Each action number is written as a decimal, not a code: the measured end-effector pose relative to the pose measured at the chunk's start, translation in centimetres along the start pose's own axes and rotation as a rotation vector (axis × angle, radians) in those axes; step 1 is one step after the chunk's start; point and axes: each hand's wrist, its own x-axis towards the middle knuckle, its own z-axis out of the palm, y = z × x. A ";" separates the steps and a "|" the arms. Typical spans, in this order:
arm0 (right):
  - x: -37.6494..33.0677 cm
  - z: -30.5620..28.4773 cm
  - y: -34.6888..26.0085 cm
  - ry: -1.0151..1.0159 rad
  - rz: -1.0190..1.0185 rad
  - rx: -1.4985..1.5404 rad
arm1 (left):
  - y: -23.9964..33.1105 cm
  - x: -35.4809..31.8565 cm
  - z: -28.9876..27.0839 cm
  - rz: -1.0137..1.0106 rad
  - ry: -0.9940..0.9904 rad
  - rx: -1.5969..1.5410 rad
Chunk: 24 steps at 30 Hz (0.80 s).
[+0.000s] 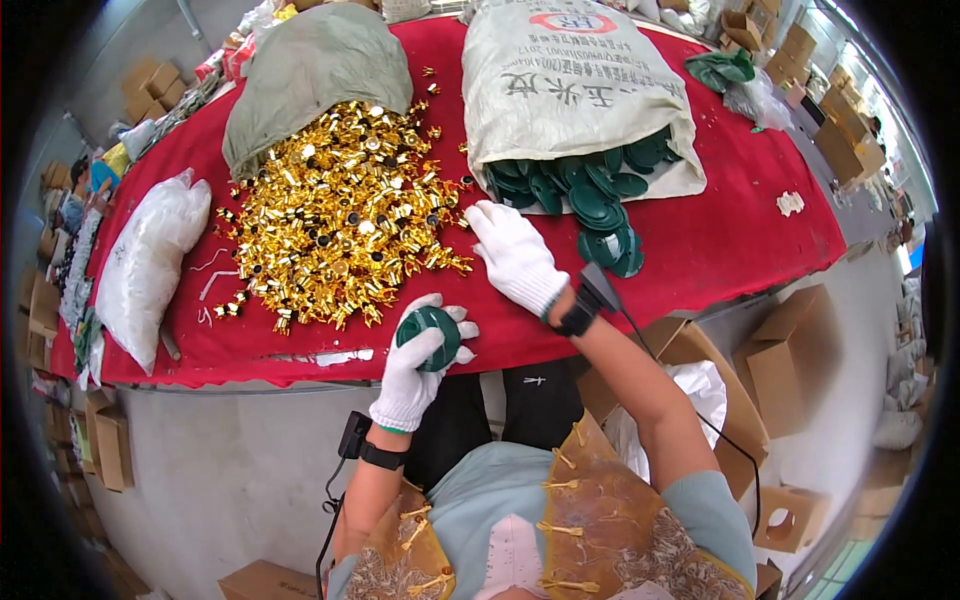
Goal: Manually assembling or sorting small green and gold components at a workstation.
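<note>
the left hand point(404, 388), at seven o'clock, grips smooth green discs point(428, 322) — the right hand point(516, 256), just past centre at one, hovers beside glossy, spiky gold pieces point(340, 225) heaped at ten; any pinch can't be told. plenty looks left — loose round discs point(597, 205) spill at two.

A loose heap of small, shiny gold pronged fittings point(335, 210), some showing round black caps, lies jumbled at many angles, with stray pieces around its edges. Just on the near side of the heap, a smooth, dark green round disc point(430, 319) is held in the left grip point(408, 385), partly hidden; whether several are stacked is unclear.
</note>
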 end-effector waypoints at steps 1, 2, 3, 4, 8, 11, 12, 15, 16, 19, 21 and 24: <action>0.2 1.5 0.8 -0.076 0.012 -0.079 | -0.1 0.1 0.0 0.001 -0.010 0.013; 1.2 2.0 0.7 -0.153 0.043 -0.192 | -0.2 -0.1 -0.3 0.003 -0.010 0.023; 1.2 1.9 0.7 -0.156 0.047 -0.207 | -0.3 0.0 -0.3 0.008 -0.047 0.025; 0.8 1.4 0.9 -0.159 0.055 -0.223 | -0.4 0.2 -0.4 0.009 -0.085 0.025; -1.0 -3.3 -3.5 -0.216 0.396 0.486 | -1.0 -0.3 -1.6 0.023 -0.206 0.147; -3.1 -7.6 -7.9 -0.401 0.825 1.113 | -0.7 -0.7 -0.9 0.008 -0.205 0.277; -4.1 -8.2 -8.3 -0.428 0.701 1.088 | -0.4 -0.8 -0.6 0.017 -0.206 0.403; -6.3 -8.5 -9.2 -0.374 0.471 0.892 | -0.6 -1.4 0.2 0.033 -0.196 0.575; -6.9 -8.2 -9.1 -0.383 0.473 0.891 | -0.6 -1.6 0.5 0.073 -0.190 0.677; -8.2 -8.0 -8.9 -0.340 0.352 0.822 | -0.6 -2.5 1.9 0.014 -0.157 0.623; -9.1 -8.0 -9.7 -0.365 0.524 0.903 | -0.9 -2.9 2.0 -0.020 -0.129 0.580; -9.5 -8.1 -10.0 -0.393 0.736 1.008 | -1.2 -3.2 2.0 0.041 -0.157 0.649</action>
